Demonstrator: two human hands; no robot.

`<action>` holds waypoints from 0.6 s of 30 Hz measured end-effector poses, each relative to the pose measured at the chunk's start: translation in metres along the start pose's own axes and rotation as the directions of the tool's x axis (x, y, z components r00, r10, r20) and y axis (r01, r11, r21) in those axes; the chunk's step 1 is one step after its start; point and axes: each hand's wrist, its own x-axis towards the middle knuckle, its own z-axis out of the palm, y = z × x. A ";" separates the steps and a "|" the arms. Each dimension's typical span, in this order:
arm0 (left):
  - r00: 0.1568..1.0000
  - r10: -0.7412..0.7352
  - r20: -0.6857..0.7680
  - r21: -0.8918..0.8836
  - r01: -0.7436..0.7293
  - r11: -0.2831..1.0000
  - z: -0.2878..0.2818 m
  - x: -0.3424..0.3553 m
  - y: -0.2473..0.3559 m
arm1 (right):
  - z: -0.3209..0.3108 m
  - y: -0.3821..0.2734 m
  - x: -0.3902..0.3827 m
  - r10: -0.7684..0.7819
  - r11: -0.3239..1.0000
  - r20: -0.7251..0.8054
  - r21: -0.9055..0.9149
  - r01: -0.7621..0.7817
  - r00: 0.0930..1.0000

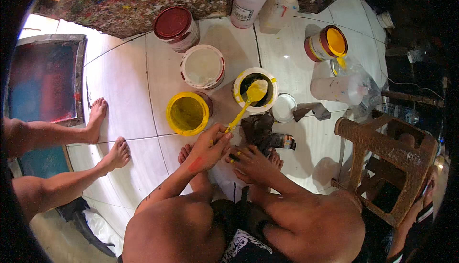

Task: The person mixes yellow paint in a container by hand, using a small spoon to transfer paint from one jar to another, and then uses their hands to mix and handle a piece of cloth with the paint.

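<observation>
Two bare hands of mine are close together in front of me. The left hand (210,147) has its fingers closed around the handle end of a yellow spoon (247,103); the right hand (251,163) is just beside it, with bent fingers and some yellow spots, and I cannot tell whether these fingers pinch anything. Just past the right hand lies a small carton (282,141), dark with an orange part, and its print is too small for reading. Near it is a dark crumpled wrapping (257,128). The spoon is long and thickly coated with yellow paint, with a paler patch in its bowl, which appears over the mouth of a white-rimmed tub (235,88). This tub is dark inside and smeared yellow on the rim. To its left stands a yellow-rimmed tin (170,117). Farther away, at the right, is a can of orange-yellow paint (316,46), and at the left a can with dark red lid (173,22) and a pale label. Farthest stands a translucent bottle (249,0), whose label has dark printed lines.
</observation>
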 end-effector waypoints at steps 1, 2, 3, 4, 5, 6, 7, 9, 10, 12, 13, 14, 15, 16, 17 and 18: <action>0.999 -0.031 0.006 -0.064 0.032 0.997 0.000 0.000 -0.002 | -0.013 0.006 -0.004 0.228 0.966 0.009 0.123 -0.227 0.974; 0.999 -0.039 0.015 -0.068 0.040 0.997 0.000 -0.004 -0.004 | -0.025 0.006 -0.009 0.444 0.862 0.051 0.250 -0.442 0.895; 1.000 -0.012 0.005 -0.031 0.012 0.999 0.000 -0.003 -0.003 | -0.021 0.021 -0.022 0.479 0.875 -0.277 0.230 -0.427 0.833; 1.000 0.015 -0.004 0.005 -0.015 1.000 -0.001 -0.003 0.000 | -0.021 0.032 -0.042 0.616 0.784 -0.272 0.131 -0.606 0.739; 1.000 0.018 0.000 0.004 -0.018 1.000 -0.003 -0.004 0.001 | -0.038 0.039 -0.045 0.728 0.660 -0.278 0.035 -0.751 0.627; 1.000 -0.026 0.014 -0.015 0.026 1.000 -0.004 -0.005 0.004 | -0.057 0.045 -0.052 0.818 0.558 -0.198 0.046 -0.828 0.540; 0.997 -0.069 0.028 -0.033 0.070 0.997 -0.004 -0.006 0.004 | -0.057 0.050 -0.062 0.855 0.512 -0.161 0.101 -0.853 0.493; 0.997 -0.039 0.064 -0.061 0.043 0.997 -0.004 -0.004 0.004 | -0.047 0.059 -0.078 0.889 0.455 -0.133 0.143 -0.879 0.439; 0.996 -0.017 0.091 -0.086 0.025 0.996 -0.003 -0.002 0.004 | -0.039 0.065 -0.086 0.907 0.401 -0.020 0.341 -0.850 0.420; 0.996 0.007 0.089 -0.059 -0.001 0.998 -0.004 -0.002 0.003 | -0.039 0.067 -0.088 0.904 0.306 0.104 0.519 -0.798 0.415; 0.996 0.031 0.084 -0.027 -0.029 0.999 -0.004 -0.002 0.003 | -0.041 0.069 -0.090 0.902 0.316 0.080 0.549 -0.774 0.425; 0.996 0.029 0.089 -0.030 -0.027 0.999 -0.004 -0.003 0.003 | -0.045 0.070 -0.088 0.899 0.324 0.058 0.580 -0.748 0.435; 0.998 0.019 0.067 -0.002 -0.019 1.000 -0.004 -0.004 0.003 | -0.046 0.077 -0.090 0.878 0.387 0.009 0.579 -0.718 0.479; 0.999 0.010 0.046 0.025 -0.011 1.000 -0.005 -0.004 0.003 | -0.048 0.082 -0.090 0.880 0.383 0.011 0.577 -0.722 0.475; 0.999 0.008 0.050 0.022 -0.009 1.000 -0.005 -0.006 0.004 | -0.050 0.086 -0.090 0.854 0.424 0.034 0.532 -0.733 0.519; 0.998 -0.009 0.055 -0.005 0.009 1.000 -0.004 -0.005 0.005 | -0.055 0.087 -0.091 0.830 0.465 0.054 0.483 -0.742 0.555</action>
